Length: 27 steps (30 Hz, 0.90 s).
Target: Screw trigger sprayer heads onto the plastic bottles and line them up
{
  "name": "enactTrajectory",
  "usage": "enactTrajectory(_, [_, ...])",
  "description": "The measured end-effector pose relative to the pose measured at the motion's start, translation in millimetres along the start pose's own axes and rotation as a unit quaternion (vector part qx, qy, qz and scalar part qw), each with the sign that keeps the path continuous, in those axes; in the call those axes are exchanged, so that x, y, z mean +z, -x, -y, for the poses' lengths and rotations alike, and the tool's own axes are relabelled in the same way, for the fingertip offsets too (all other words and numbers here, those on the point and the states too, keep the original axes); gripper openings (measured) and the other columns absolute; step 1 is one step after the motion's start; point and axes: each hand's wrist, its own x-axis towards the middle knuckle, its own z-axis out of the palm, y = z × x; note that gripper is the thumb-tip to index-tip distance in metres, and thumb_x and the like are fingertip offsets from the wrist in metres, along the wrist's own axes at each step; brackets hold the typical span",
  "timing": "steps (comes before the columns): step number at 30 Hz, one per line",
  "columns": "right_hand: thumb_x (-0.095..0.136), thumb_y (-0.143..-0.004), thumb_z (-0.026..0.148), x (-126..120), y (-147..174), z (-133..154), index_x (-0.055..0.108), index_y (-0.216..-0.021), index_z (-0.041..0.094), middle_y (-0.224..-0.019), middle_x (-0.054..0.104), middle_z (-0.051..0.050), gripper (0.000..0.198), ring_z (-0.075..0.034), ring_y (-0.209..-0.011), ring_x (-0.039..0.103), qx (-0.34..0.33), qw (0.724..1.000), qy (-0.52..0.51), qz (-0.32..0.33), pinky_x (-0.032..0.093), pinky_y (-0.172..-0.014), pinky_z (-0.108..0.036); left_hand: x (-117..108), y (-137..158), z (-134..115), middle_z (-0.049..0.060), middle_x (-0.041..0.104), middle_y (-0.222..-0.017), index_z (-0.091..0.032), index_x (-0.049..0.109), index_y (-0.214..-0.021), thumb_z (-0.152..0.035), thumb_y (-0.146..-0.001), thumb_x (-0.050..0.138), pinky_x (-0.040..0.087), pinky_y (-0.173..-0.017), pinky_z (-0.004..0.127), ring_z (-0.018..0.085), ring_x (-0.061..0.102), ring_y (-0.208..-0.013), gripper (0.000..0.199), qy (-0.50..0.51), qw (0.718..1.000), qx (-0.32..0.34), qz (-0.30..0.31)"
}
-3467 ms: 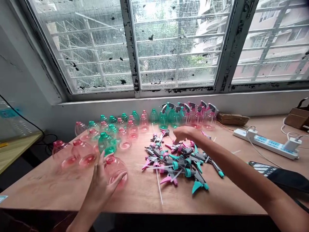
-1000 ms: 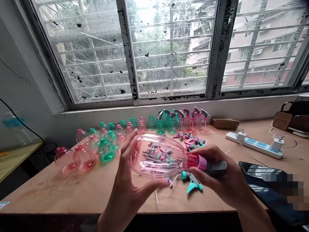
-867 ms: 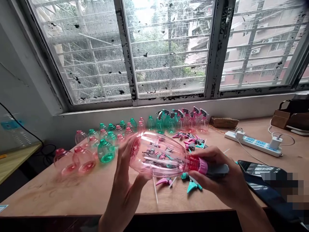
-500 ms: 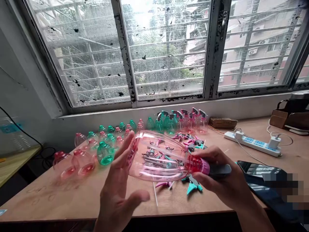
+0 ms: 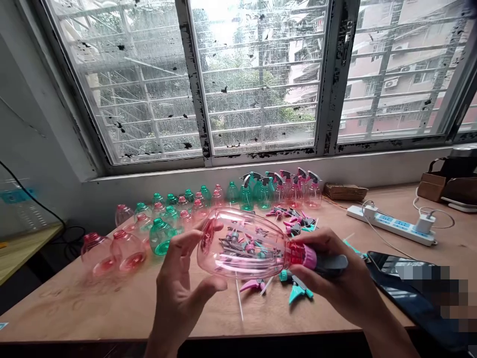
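A clear pink spray bottle (image 5: 242, 243) lies sideways in the air above the table. My right hand (image 5: 335, 283) is shut on its neck end, around the pink collar (image 5: 309, 257) and the dark grey spray head (image 5: 331, 265). At the bottle's base is my left hand (image 5: 182, 283), open, its fingers bent and the thumb well apart. Its fingertips reach the far side of the base; whether they touch cannot be told. Behind and below the bottle, loose pink, grey and teal spray heads (image 5: 298, 291) with thin tubes lie on the table.
Several open pink bottles (image 5: 128, 251) and green bottles (image 5: 161, 236) stand at the left. Bottles with spray heads (image 5: 264, 194) line the wall. On the right are a white power strip (image 5: 391, 225) with cables, a dark phone (image 5: 395, 278) and a brown box (image 5: 345, 191).
The spray bottle and my right hand have shifted slightly left. My left hand's fingers have bent more and come lower at the bottle's base.
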Motion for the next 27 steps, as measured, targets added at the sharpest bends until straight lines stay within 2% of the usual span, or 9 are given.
enactTrajectory(2, [0.084, -0.087, 0.018, 0, -1, -2, 0.068, -0.11, 0.031, -0.085, 0.072, 0.005, 0.031, -0.011, -0.067, 0.065, -0.002, 1.0, -0.005, 0.02, 0.051, -0.063, -0.015, 0, -1, -1, 0.006, 0.071, -0.138, -0.033, 0.065, -0.126, -0.052, -0.074, 0.089, 0.046, -0.12, 0.056, 0.036, 0.063, -0.134, 0.06, 0.033, 0.999, -0.016, 0.008])
enactTrajectory(4, [0.084, -0.087, 0.02, -1, -3, -3, 0.068, -0.109, 0.031, -0.085, 0.071, 0.004, 0.029, -0.012, -0.068, 0.065, 0.008, 0.999, -0.03, 0.021, 0.051, -0.063, -0.015, -3, -3, -2, 0.005, 0.06, -0.153, -0.037, 0.06, -0.139, -0.045, -0.076, 0.091, 0.047, -0.121, 0.05, 0.036, 0.054, -0.144, 0.07, 0.045, 0.997, -0.019, 0.054])
enactTrajectory(7, [0.085, -0.087, 0.024, -2, -4, -2, 0.069, -0.106, 0.028, -0.085, 0.07, 0.003, 0.025, -0.013, -0.07, 0.064, 0.017, 0.998, -0.062, 0.018, 0.052, -0.064, -0.017, -16, -4, -3, 0.0, 0.039, -0.17, -0.042, 0.048, -0.153, -0.028, -0.079, 0.09, 0.036, -0.128, 0.044, 0.034, 0.029, -0.159, 0.086, -0.014, 0.989, 0.007, 0.144])
enactTrajectory(10, [0.084, -0.087, 0.023, -3, -4, 0, 0.069, -0.105, 0.028, -0.078, 0.068, 0.004, 0.024, -0.013, -0.064, 0.06, 0.018, 0.998, -0.057, 0.036, 0.05, -0.059, -0.019, -27, -3, -2, -0.003, 0.032, -0.173, -0.046, 0.04, -0.157, -0.022, -0.09, 0.079, 0.027, -0.131, 0.05, 0.033, 0.02, -0.162, 0.081, -0.109, 0.977, 0.047, 0.177])
enactTrajectory(14, [0.083, -0.087, 0.02, -5, -2, 1, 0.067, -0.107, 0.029, -0.08, 0.07, 0.004, 0.027, -0.014, -0.065, 0.061, 0.011, 0.999, -0.001, 0.051, 0.048, -0.059, -0.02, -34, 0, 0, -0.005, 0.035, -0.171, -0.055, 0.031, -0.158, -0.03, -0.098, 0.069, 0.027, -0.129, 0.061, 0.035, 0.032, -0.158, 0.075, -0.157, 0.974, 0.046, 0.155])
enactTrajectory(18, [0.088, -0.083, 0.024, -7, -1, 1, 0.068, -0.105, 0.029, -0.09, 0.071, 0.001, 0.03, -0.017, -0.076, 0.065, -0.009, 0.996, 0.055, 0.072, 0.049, -0.066, -0.023, -35, -2, -2, 0.004, 0.035, -0.172, -0.046, 0.02, -0.164, -0.055, -0.075, 0.087, 0.029, -0.127, 0.063, 0.043, 0.032, -0.156, 0.111, -0.143, 0.97, 0.028, 0.192])
enactTrajectory(20, [0.088, -0.084, 0.026, -7, -1, 2, 0.067, -0.104, 0.029, -0.087, 0.069, 0.002, 0.029, -0.016, -0.072, 0.064, 0.004, 0.996, 0.049, 0.079, 0.049, -0.063, -0.023, -37, -5, -2, 0.006, 0.035, -0.172, -0.044, 0.024, -0.163, -0.059, -0.075, 0.085, 0.028, -0.127, 0.063, 0.044, 0.032, -0.156, 0.109, -0.149, 0.964, 0.035, 0.215])
enactTrajectory(23, [0.086, -0.085, 0.026, -7, -2, 2, 0.067, -0.103, 0.027, -0.081, 0.066, 0.003, 0.026, -0.013, -0.062, 0.06, 0.049, 0.995, -0.006, 0.084, 0.046, -0.055, -0.022, -43, -4, 3, 0.004, 0.034, -0.172, -0.044, 0.029, -0.162, -0.047, -0.081, 0.085, 0.028, -0.127, 0.063, 0.044, 0.032, -0.156, 0.098, -0.181, 0.955, 0.042, 0.229])
enactTrajectory(27, [0.085, -0.086, 0.03, -7, -5, 5, 0.069, -0.1, 0.024, -0.079, 0.065, 0.002, 0.022, -0.013, -0.059, 0.057, 0.083, 0.99, -0.067, 0.09, 0.044, -0.052, -0.023, -51, 5, 14, 0.004, 0.038, -0.17, -0.049, 0.014, -0.164, -0.029, -0.09, 0.079, 0.046, -0.118, 0.06, 0.04, 0.051, -0.146, 0.1, -0.18, 0.965, 0.036, 0.185])
